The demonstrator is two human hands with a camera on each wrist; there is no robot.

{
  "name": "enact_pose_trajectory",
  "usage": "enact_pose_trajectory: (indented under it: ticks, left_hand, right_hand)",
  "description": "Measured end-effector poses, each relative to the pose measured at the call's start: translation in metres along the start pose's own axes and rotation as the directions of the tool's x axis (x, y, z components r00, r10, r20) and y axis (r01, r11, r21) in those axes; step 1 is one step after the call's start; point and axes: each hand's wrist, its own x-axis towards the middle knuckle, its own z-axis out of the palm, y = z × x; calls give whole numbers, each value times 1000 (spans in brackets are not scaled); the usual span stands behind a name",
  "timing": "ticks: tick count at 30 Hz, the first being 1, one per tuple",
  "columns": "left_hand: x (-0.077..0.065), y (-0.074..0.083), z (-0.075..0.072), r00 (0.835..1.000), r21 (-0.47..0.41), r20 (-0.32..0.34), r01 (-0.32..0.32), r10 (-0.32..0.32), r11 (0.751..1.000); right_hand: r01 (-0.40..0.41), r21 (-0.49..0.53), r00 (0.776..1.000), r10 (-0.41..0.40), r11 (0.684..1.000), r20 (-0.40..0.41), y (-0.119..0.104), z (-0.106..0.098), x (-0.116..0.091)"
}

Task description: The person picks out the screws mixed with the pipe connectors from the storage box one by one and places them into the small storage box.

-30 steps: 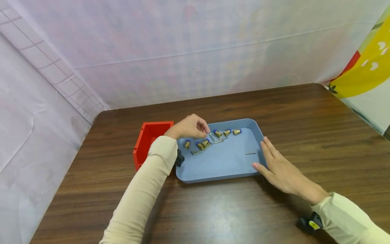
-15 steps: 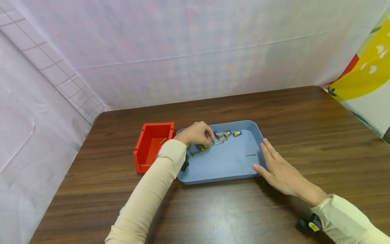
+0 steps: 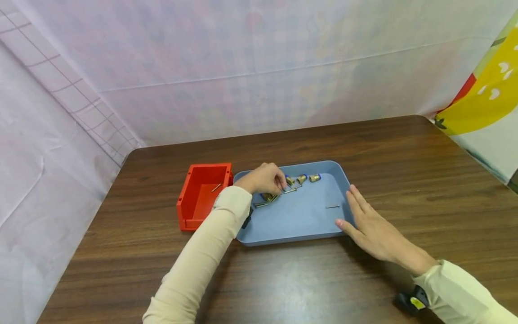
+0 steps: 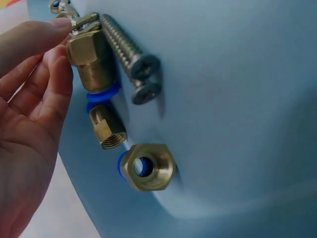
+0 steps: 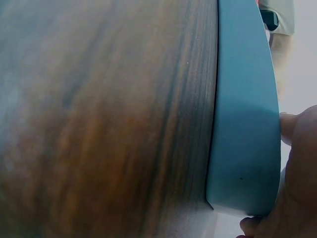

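Brass fittings (image 4: 95, 57) inside the tray (image 3: 301, 220) crowd the left hand's narrow grip (image 3: 264, 179) (hold on nearest screw (image 4: 88, 20) unconfirmed; right hand (image 3: 371, 225) straight-fingered), so snagging could cause a drop.

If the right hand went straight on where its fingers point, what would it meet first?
Likely the blue tray: the right hand has its fingers at the tray's right end; exact contact is unclear.

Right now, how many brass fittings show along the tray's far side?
3 visible: one brass fitting beside the left hand, a middle fitting, and a rightmost fitting; the hand may hide more.
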Motion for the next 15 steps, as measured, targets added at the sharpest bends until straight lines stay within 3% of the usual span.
enact_pose_trajectory:
  ticks: [15]
  left_hand:
    - [3,1,3,998,74,-5,-57,57,996]
  right_hand:
    - [-5,1,1000,5,1000,-2,0,0,0]
